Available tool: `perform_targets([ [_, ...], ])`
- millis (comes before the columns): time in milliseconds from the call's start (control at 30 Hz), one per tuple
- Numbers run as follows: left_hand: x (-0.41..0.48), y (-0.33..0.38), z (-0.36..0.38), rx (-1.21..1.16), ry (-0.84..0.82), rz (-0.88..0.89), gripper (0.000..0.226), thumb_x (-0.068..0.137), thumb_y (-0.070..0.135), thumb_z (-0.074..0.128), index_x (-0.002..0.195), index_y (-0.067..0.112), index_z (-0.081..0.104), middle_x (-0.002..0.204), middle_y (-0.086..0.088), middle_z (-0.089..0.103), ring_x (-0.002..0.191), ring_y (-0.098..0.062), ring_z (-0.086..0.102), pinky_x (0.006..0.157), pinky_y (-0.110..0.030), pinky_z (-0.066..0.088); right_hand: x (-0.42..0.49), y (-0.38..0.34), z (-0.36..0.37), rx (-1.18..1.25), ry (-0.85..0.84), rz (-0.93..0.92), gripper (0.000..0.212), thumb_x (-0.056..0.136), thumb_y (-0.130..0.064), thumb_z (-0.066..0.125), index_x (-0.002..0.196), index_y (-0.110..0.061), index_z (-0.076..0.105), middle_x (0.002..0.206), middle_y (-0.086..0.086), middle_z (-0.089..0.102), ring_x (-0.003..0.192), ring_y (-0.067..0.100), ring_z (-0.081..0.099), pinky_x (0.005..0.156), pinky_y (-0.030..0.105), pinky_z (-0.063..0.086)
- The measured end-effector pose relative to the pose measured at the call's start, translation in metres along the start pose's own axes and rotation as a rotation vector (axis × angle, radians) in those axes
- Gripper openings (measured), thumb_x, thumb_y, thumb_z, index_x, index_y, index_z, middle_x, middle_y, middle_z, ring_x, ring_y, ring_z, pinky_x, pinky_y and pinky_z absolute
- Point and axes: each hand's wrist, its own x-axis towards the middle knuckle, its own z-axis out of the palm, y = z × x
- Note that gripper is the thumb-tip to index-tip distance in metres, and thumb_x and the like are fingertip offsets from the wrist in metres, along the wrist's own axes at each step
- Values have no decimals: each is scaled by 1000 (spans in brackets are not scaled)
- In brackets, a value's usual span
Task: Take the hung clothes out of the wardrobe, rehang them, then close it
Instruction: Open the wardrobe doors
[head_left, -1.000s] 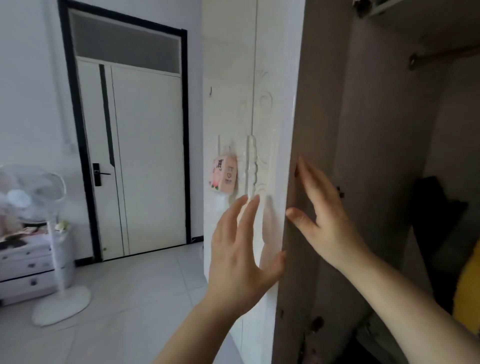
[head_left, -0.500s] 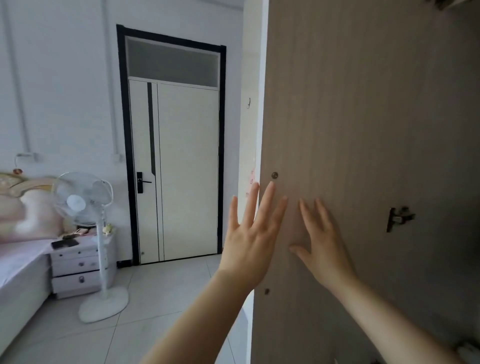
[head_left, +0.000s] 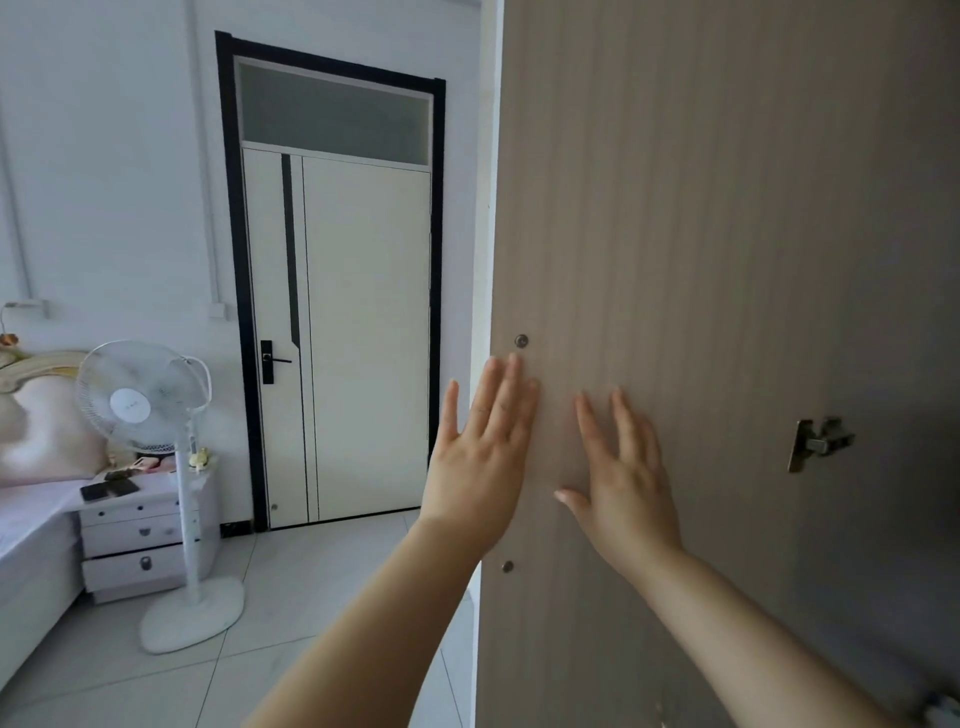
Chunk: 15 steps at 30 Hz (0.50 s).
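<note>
The wardrobe door (head_left: 701, 249) fills the right half of the view, its beige wood-grain inner face turned toward me. My left hand (head_left: 480, 457) is flat with straight fingers at the door's left edge, fingertips just under a small screw. My right hand (head_left: 623, 478) presses flat on the inner face a little to the right. A metal hinge (head_left: 818, 444) sits on the door further right. The wardrobe's inside and the clothes are hidden behind the door.
A white room door (head_left: 337, 338) with a black frame stands at the back. A white standing fan (head_left: 150, 431) is on the tiled floor at left, beside a white drawer unit (head_left: 140, 535) and the edge of a bed (head_left: 26, 545).
The wardrobe door has swung round, so its inner face now hides the interior seen a second ago. Both hands went from the door's edge to lying flat on the inner face.
</note>
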Motion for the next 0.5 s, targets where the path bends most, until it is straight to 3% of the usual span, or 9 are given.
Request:
perform_targets([
  [67,-3,2,-3,14,7,8,65,79,13,-4,141,11,-25,141,-8,-41,130,-27,-38,104,-47,-26,-2,4,-5,4,-14,-26,97,82,-41,64,145,-38,-9,155,-1,-15,143,25,-3,114,37,17],
  [133,-8,4,-10,47,80,3,67,81,12,6,147,10,-2,152,-10,-17,137,-27,-21,109,-49,-10,-6,8,-14,30,-22,-61,95,81,-37,67,147,-37,-2,156,0,-9,143,23,1,114,34,17],
  [200,-14,7,-21,36,159,19,64,82,15,39,144,11,28,153,-10,18,140,-26,8,110,-50,12,-11,14,-25,72,-24,-88,91,80,-32,69,147,-35,8,157,3,1,143,23,8,114,32,18],
  [267,-19,11,-29,21,144,50,79,68,28,74,138,10,41,147,-8,35,137,-28,26,106,-51,23,-19,19,-35,108,-33,-84,88,80,-31,70,147,-33,13,156,4,8,142,22,14,113,30,18],
  [333,-25,17,-37,26,138,55,90,57,39,83,134,10,48,143,-8,42,134,-30,34,104,-51,26,-28,24,-44,120,-53,-67,86,81,-33,68,147,-33,12,156,3,11,142,20,15,113,29,19],
  [500,-36,44,-49,-51,139,11,83,54,38,85,126,9,56,137,-12,49,132,-34,36,103,-55,25,-51,38,-66,129,-74,-36,82,82,-36,66,147,-30,17,154,3,15,141,20,18,113,32,24],
])
